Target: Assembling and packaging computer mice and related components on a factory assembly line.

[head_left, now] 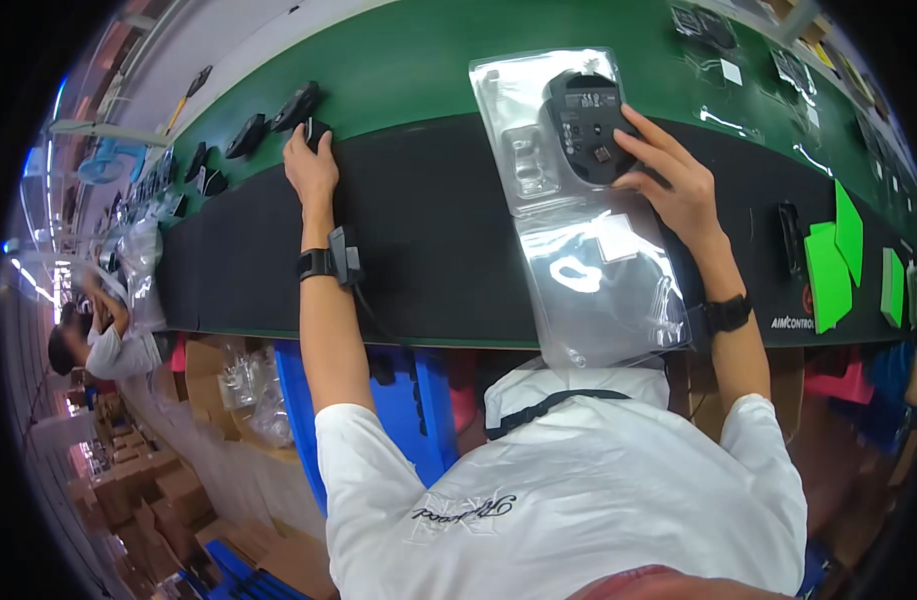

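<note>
My right hand point(674, 180) grips the edge of a black computer mouse point(589, 125), fingers on its upturned underside and thumb below. The mouse lies at the upper half of an unfolded clear plastic blister pack point(569, 270), over its moulded tray. The lower half of the pack reaches the table's front edge, with a small white label on it. Far left, my left hand point(311, 165) is closed round a dark object point(317, 131), seemingly another computer mouse, partly hidden by the fingers. Just beyond it lie more black mice point(297, 107).
A black mat point(419, 230) covers the near side of the green table point(409, 60). Bright green cards point(829, 275) and a slim black item point(790, 238) lie on the right. Bagged parts point(704, 28) sit far right. A blue crate point(309, 420) stands below; a co-worker point(119, 330) sits left.
</note>
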### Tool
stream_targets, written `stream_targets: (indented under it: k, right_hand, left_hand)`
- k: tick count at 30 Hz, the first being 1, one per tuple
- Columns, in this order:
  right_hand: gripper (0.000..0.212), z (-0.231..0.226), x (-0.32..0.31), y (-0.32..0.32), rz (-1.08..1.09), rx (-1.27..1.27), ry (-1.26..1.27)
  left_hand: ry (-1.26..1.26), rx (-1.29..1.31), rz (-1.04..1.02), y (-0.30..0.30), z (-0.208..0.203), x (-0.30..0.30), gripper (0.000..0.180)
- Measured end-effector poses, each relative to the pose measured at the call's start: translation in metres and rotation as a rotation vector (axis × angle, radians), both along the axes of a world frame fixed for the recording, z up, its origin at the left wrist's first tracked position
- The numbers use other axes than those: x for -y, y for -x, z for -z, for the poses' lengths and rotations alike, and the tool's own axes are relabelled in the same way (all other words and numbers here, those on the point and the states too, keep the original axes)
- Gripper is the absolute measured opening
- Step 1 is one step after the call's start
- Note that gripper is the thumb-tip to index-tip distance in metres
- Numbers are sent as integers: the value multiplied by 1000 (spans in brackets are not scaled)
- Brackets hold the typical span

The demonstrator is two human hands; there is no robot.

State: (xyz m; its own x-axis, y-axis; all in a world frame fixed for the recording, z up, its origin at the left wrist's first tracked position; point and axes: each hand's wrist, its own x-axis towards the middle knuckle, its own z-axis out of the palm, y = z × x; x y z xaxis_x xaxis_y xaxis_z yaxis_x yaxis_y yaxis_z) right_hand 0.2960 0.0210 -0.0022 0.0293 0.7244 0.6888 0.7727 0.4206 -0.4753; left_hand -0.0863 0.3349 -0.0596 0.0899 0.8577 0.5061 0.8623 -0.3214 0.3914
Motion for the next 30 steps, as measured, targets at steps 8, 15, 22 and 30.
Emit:
stream_targets:
  k: [8,15,22,30]
  right_hand:
    - [35,15,-5,-11,-19,99,16]
    - [37,-6,-1,11,5,230,-35]
    - [26,-7,-12,4,-17,157,42]
    - [23,-40,7,44,-281,-334,277]
  left_hand:
    - [42,160,34,-1,-6,5,56]
    - [35,426,101,6,-17,12,52]
    - [659,1651,741,-30,-18,100,44]
    - [1072,1703,933,-97,-70,241,57]
